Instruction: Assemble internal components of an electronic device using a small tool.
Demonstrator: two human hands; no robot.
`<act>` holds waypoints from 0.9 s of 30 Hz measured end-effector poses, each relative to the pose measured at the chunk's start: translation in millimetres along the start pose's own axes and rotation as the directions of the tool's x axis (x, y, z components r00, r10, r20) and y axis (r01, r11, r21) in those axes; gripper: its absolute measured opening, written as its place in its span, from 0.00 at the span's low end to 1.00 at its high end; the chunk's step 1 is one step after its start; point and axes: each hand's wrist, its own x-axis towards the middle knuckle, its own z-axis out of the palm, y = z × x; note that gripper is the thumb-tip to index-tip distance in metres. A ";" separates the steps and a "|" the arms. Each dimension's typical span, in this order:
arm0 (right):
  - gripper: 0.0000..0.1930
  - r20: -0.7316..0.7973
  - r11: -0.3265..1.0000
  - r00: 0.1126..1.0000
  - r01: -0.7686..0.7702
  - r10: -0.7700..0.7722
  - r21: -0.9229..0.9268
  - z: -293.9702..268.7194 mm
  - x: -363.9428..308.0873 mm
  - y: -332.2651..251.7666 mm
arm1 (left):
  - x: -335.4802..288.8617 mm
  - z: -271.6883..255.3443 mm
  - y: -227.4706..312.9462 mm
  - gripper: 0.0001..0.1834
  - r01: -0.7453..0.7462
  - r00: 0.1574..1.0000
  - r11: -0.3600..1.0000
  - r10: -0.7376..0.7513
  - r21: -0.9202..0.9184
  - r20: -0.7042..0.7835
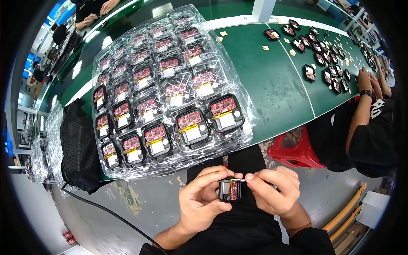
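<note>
Close over my lap, my left hand (197,202) grips a small black device housing (230,191) by its edges, thumb below and fingers above. A red circuit board, a yellow strip and a grey block show inside it. Between its thumb and fingers my right hand (275,192) pinches a thin metal tool (239,180). The tool points left, its tip at the upper edge of the housing; whether it touches is too small to tell. In front of my hands, a clear plastic tray (178,166) bears rows of similar open housings with red boards and white blocks.
A green table (272,91) carries the tray. Several loose housings (310,73) and cream paper bits lie at its right. A co-worker's arm (361,114) is there, near a red stool (293,148). A black mesh bag (80,144) and cable (114,210) are at the left.
</note>
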 end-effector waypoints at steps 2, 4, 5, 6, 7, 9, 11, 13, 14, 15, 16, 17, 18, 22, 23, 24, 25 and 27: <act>0.17 0.008 1.000 1.000 0.013 -0.013 -0.019 1.8 -1.3 0.4 | -0.8 0.0 -0.8 0.34 0.000 1.000 1.000 0.000 0.005 0.002; 0.17 -0.010 1.000 1.000 -0.020 0.020 0.022 5.2 -1.8 -0.1 | -2.5 2.4 -0.4 0.35 0.042 0.997 0.998 -0.045 -0.046 -0.060; 0.17 -0.009 1.000 1.000 -0.020 0.020 0.022 6.0 -1.6 -1.3 | -3.0 3.6 -1.1 0.35 0.042 0.997 0.998 -0.045 -0.046 -0.061; 0.17 -0.010 0.998 0.999 -0.049 0.049 0.042 6.8 -1.7 -2.8 | -3.9 5.0 -2.2 0.36 0.044 0.996 0.997 -0.048 -0.062 -0.075; 0.16 -0.009 0.995 0.997 -0.078 0.079 0.061 7.6 -1.9 -4.1 | -4.8 5.4 -2.7 0.36 0.045 0.995 0.996 -0.052 -0.077 -0.088; 0.17 -0.020 0.992 0.995 -0.096 0.098 0.081 9.8 -2.4 -6.1 | -6.5 0.7 -5.5 0.34 0.024 0.999 0.994 -0.029 -0.108 -0.042; 0.17 -0.031 0.988 0.993 -0.114 0.117 0.100 11.2 -3.4 -7.4 | -7.9 -1.1 -7.0 0.32 0.005 1.000 0.990 -0.004 -0.141 0.004; 0.17 -0.034 0.987 0.991 -0.125 0.129 0.099 12.4 -4.4 -7.8 | -8.7 -1.0 -7.8 0.32 0.015 1.000 0.989 -0.019 -0.150 -0.020; 0.17 -0.034 0.987 0.991 -0.125 0.129 0.099 12.8 -4.7 -7.5 | -8.8 0.5 -7.4 0.32 0.015 1.000 0.989 -0.018 -0.150 -0.021; 0.16 -0.033 0.987 0.991 -0.127 0.131 0.099 13.5 -5.4 -7.1 | -8.7 3.1 -6.4 0.34 0.032 0.996 0.994 -0.040 -0.106 -0.074; 0.16 -0.033 0.987 0.991 -0.128 0.132 0.098 13.9 -5.9 -6.8 | -8.3 5.1 -5.4 0.37 0.051 0.990 0.997 -0.059 -0.062 -0.128; 0.16 -0.032 0.987 0.991 -0.129 0.133 0.098 14.2 -5.4 -6.7 | -7.3 6.3 -4.5 0.37 0.052 0.990 0.997 -0.060 -0.063 -0.129; 0.16 -0.027 0.990 0.992 -0.123 0.126 0.074 13.8 -4.1 -6.9 | -5.7 7.7 -3.4 0.37 0.040 0.991 0.998 -0.047 -0.057 -0.128; 0.17 0.014 0.997 0.998 -0.068 0.068 -0.036 9.7 -3.4 -7.2 | -3.0 2.2 -2.4 0.30 -0.025 1.000 0.995 0.024 -0.093 -0.011; 0.17 0.014 0.997 0.998 -0.068 0.069 -0.035 9.0 -3.3 -7.2 | -2.6 4.8 -0.6 0.30 -0.025 1.000 0.995 0.024 -0.093 -0.011; 0.17 0.024 0.997 0.998 -0.052 0.053 -0.054 8.5 -3.2 -7.0 | -2.3 9.4 2.3 0.32 0.001 0.997 0.999 -0.004 -0.044 -0.075; 0.17 0.033 0.997 0.999 -0.035 0.038 -0.072 8.2 -2.9 -6.8 | -2.3 11.9 3.8 0.35 0.029 0.990 1.000 -0.029 0.003 -0.140; 0.17 0.037 0.998 0.997 -0.059 0.060 -0.028 8.0 -0.9 -6.7 | -3.1 8.9 1.7 0.35 0.028 0.990 1.000 -0.028 -0.002 -0.136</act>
